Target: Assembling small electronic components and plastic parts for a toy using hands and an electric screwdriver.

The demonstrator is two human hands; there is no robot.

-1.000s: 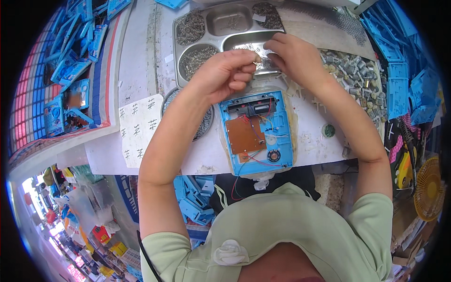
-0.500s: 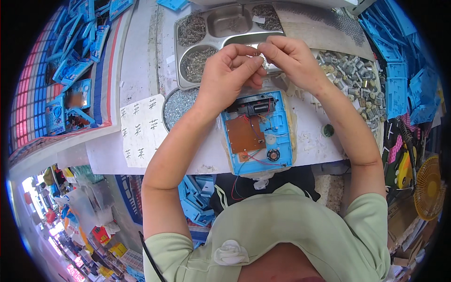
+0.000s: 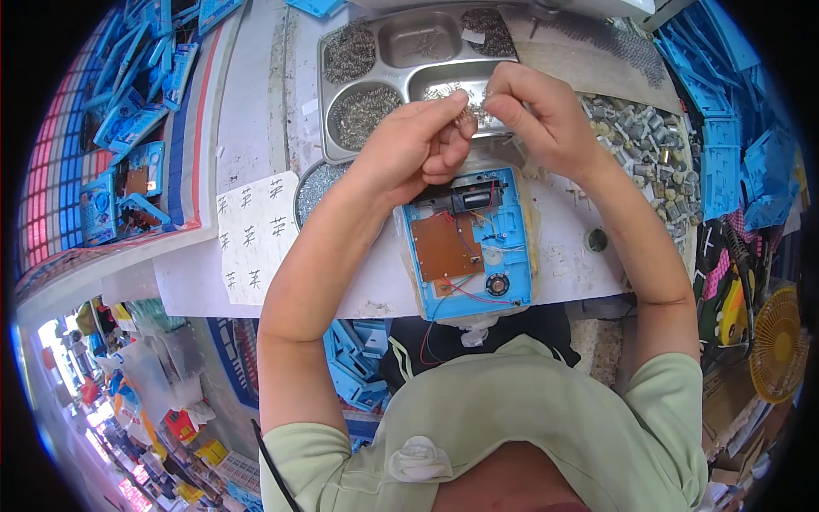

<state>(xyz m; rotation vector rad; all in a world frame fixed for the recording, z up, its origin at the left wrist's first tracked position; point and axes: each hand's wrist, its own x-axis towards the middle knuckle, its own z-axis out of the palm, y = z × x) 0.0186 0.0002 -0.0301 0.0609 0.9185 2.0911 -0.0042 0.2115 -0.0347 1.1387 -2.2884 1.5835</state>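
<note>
My left hand (image 3: 422,145) is closed, with small shiny metal parts, perhaps springs, pinched between its thumb and curled fingers. Close to its right, my right hand (image 3: 542,115) has thumb and forefinger pressed together; whatever they hold is too small to make out. Both hands are above the front part of a steel compartment tray (image 3: 416,75), whose sections contain heaps of tiny metal parts. Below the hands lies an open blue plastic casing (image 3: 517,230) with a brown circuit board (image 3: 444,243), thin wires, a black battery-like compartment (image 3: 473,198) and a small round speaker (image 3: 496,284).
Many small metal motors (image 3: 648,141) are heaped at the right. A round dish of grey granules (image 3: 317,192) and a marked white sheet (image 3: 256,239) are at the left. Blue casings (image 3: 721,162) are stacked right; others (image 3: 128,124) fill the left side. A yellow fan (image 3: 778,341) stands right.
My hands have moved slightly apart. The left hand has turned and its fingers have curled in, showing the metal parts; the right hand has shifted a little right.
</note>
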